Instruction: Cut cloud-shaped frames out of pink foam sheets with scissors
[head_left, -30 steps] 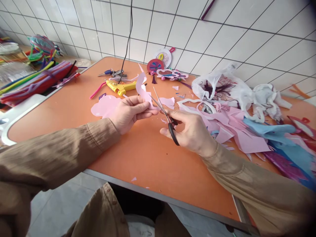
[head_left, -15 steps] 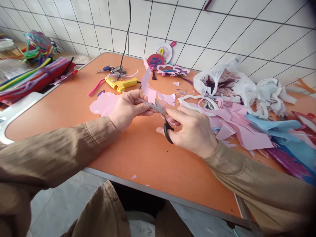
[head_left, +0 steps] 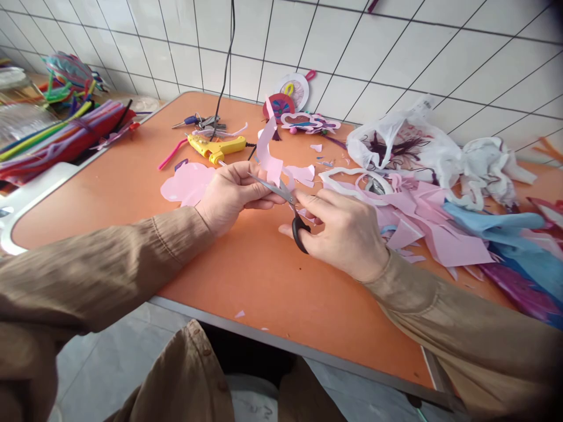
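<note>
My left hand (head_left: 231,196) pinches the pink strip (head_left: 266,149) above the table (head_left: 246,275). My right hand (head_left: 345,234) grips the scissors (head_left: 285,196), blades at the strip just beside my left fingertips. I could nick a finger, or the floppy strip might twist and tear.

Two hands are counted in the middle of the frame, a left hand (head_left: 229,196) and a right hand (head_left: 347,234). One pair of scissors (head_left: 290,208) and one pink paper strip (head_left: 266,146) are held. One yellow glue gun (head_left: 217,147) and one pink cloud shape (head_left: 185,183) are counted left of the middle. Two round discs are seen at the top, a red disc (head_left: 278,106) and a white disc (head_left: 295,88). One white bag (head_left: 396,146) is seen at the upper right.
</note>
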Motion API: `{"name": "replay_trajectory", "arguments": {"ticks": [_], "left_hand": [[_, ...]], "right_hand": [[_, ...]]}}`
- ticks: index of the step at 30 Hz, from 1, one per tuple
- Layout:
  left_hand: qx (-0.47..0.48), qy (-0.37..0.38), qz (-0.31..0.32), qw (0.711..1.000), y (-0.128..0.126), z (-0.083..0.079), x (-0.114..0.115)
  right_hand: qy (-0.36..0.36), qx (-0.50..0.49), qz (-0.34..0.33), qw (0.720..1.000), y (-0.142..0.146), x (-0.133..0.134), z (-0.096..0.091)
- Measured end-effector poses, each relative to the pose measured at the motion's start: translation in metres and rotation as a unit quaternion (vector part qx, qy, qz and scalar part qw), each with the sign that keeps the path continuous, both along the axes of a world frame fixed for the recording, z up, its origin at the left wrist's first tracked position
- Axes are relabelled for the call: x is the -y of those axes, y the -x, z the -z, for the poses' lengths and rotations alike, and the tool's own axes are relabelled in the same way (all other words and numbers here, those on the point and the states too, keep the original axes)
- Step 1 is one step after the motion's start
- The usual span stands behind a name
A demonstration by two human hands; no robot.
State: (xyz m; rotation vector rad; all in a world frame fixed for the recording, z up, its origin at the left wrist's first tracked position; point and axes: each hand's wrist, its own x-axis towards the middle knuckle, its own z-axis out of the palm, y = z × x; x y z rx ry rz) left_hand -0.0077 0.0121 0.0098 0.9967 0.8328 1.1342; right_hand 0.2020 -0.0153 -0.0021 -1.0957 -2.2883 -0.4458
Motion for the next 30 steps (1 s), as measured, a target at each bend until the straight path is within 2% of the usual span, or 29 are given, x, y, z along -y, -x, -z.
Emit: {"name": "replay_trajectory", "arguments": {"ticks": [6, 16, 30], "left_hand": [[-0.008, -0.003, -0.01, 1.0, -0.0012, -0.0012, 0.0003], [-0.003, -0.003, -0.011, 1.0, -0.002, -0.0022, 0.0027], [-0.004, 0.007, 0.011, 1.0, 0.0004, 0.002, 0.0015]], "right_hand": [[-0.022, 0.003, 0.007, 1.0, 0.0015, -0.0005, 0.0011], [-0.019, 0.012, 0.032, 0.999, 0.0021, 0.0005, 0.0029], [-0.027, -0.004, 0.016, 0.999, 0.0029, -0.0006, 0.0037]]}}
